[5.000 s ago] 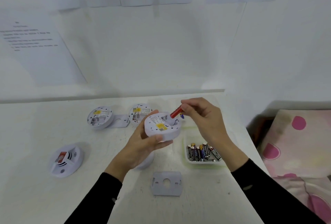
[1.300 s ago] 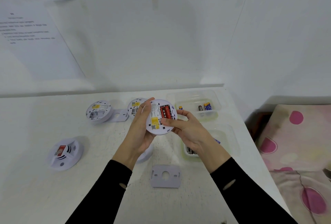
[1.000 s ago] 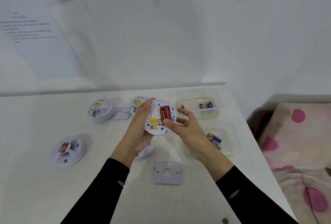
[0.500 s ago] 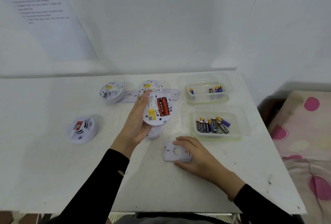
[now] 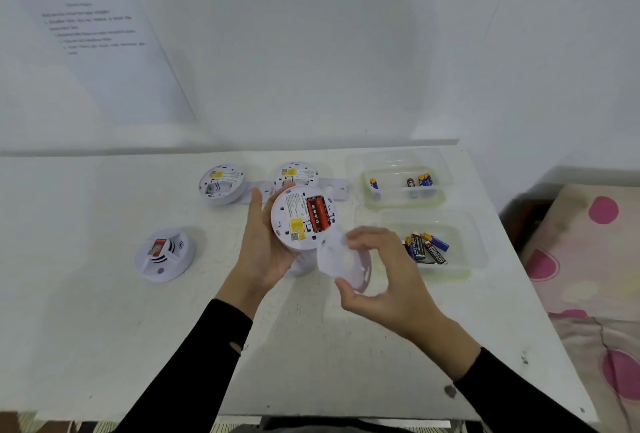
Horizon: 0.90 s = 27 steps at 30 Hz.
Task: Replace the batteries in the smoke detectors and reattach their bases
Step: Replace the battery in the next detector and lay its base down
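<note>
My left hand (image 5: 265, 252) holds a round white smoke detector (image 5: 300, 216) above the table, its back toward me, with two red batteries (image 5: 318, 213) seated in the compartment. My right hand (image 5: 379, 276) grips a white base plate (image 5: 341, 263) just below and right of that detector, its edge near the detector's rim. Two more detectors lie back-up at the far side: one at left (image 5: 221, 183) with an open battery bay, one (image 5: 296, 172) partly hidden behind the held one. Another detector (image 5: 165, 254) sits face-up at the left.
Two clear plastic tubs stand at the right: the far tub (image 5: 403, 186) holds a few batteries, the near tub (image 5: 446, 245) holds several. Base plates (image 5: 337, 186) lie beside the far detectors. A pink-dotted cloth (image 5: 595, 259) lies beyond the white table's right edge (image 5: 540, 328).
My right hand has lifted the base plate off the table and brought it up to the detector's lower edge. The detector in my left hand has stayed in place.
</note>
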Each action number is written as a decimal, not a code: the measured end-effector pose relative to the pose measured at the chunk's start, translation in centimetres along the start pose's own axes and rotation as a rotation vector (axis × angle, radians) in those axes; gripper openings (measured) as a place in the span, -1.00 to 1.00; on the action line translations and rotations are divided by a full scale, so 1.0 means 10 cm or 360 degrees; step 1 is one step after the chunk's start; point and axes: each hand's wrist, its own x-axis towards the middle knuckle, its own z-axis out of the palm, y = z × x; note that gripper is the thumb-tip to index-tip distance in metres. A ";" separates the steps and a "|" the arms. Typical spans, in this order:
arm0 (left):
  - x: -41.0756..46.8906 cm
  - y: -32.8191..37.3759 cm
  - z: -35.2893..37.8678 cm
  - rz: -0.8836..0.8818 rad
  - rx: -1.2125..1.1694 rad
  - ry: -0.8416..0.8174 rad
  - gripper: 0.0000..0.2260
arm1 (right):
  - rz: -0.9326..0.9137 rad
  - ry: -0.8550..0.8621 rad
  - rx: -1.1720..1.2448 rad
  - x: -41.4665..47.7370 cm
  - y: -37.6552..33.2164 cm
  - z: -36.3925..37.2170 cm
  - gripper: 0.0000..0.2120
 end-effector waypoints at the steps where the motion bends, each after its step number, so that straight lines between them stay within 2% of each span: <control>1: -0.01 0.00 0.02 -0.0018 -0.0004 0.0004 -0.39 | -0.0077 -0.0002 -0.0018 0.11 -0.06 -0.01 -0.52; 3: 0.00 -0.02 0.04 -0.0056 0.0002 -0.0024 -0.39 | -0.0133 -0.0056 -0.0070 0.31 -0.11 -0.05 -0.51; 7: -0.01 -0.02 0.10 -0.0153 0.0013 -0.0148 -0.37 | -0.0166 -0.0387 -0.0257 0.63 -0.05 -0.13 -0.51; 12: 0.01 0.03 0.13 -0.0250 0.0123 -0.0203 -0.34 | -0.0303 -0.0624 -0.0371 0.85 -0.01 -0.22 -0.48; 17: -0.02 0.06 0.17 -0.0207 0.0173 -0.0279 -0.56 | -0.0281 -0.0672 -0.0387 0.94 0.02 -0.29 -0.48; 19: -0.01 0.08 0.11 -0.0215 0.0233 -0.0378 -0.45 | -0.0243 -0.0636 -0.0347 0.95 0.04 -0.31 -0.48; 21: 0.02 0.09 0.07 -0.0248 0.0252 -0.0373 -0.31 | -0.0074 -0.0645 -0.0249 0.94 0.04 -0.33 -0.47; 23: 0.03 0.07 0.07 -0.0235 0.0274 -0.0352 -0.32 | 0.0293 -0.0585 0.0080 0.92 0.03 -0.32 -0.46; 24: 0.02 0.06 0.09 -0.0228 0.0291 -0.0349 -0.34 | 0.0475 -0.0469 0.0265 0.93 0.03 -0.29 -0.49; 26: 0.03 0.04 0.12 -0.0202 0.0306 -0.0324 -0.37 | 0.0868 -0.0262 0.0528 0.95 0.10 -0.24 -0.61; 27: 0.04 0.03 0.13 -0.0183 0.0313 -0.0310 -0.40 | 0.1074 -0.0264 0.0652 0.96 0.13 -0.23 -0.67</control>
